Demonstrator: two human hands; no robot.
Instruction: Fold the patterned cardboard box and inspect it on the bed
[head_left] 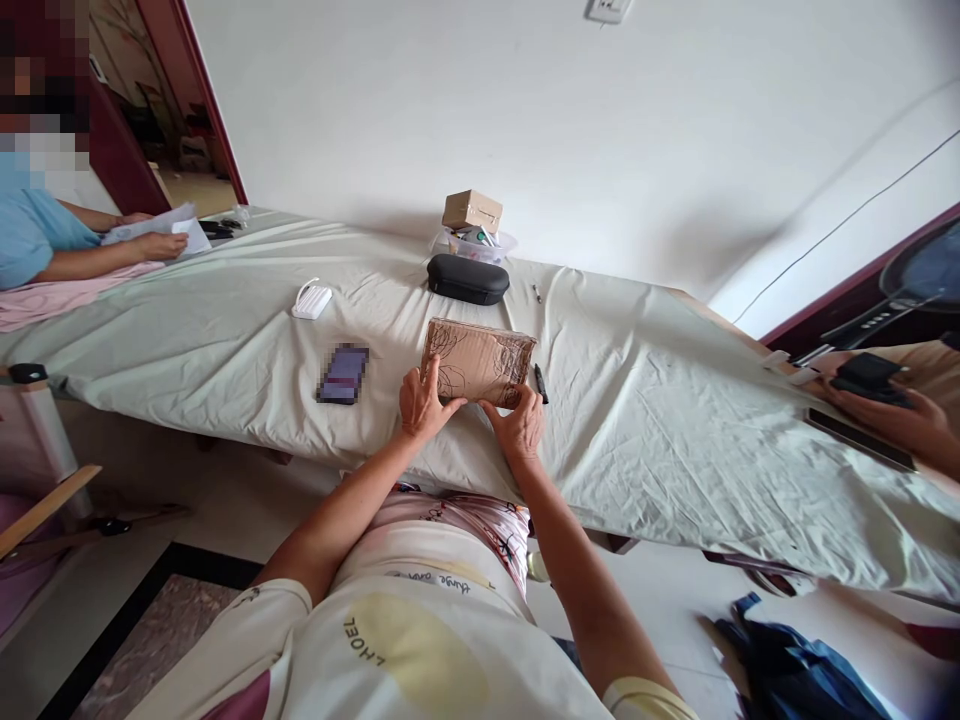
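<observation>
A flat brown cardboard piece [478,358] covered in pen scribbles stands tilted on the table's pale cloth [637,400]. My left hand [421,403] grips its near left corner, thumb on the front face. My right hand [519,424] holds the lower right edge, fingers curled against it. A black pen [541,383] lies on the cloth just right of the cardboard, close to my right hand's fingertips.
A phone [343,374] lies left of the cardboard, a small white case [312,300] beyond it. A black oval case [468,279], a plastic tub [480,245] and a small box [472,211] sit at the back. One person holds papers [150,228] far left; another hand holds a phone [870,377] far right.
</observation>
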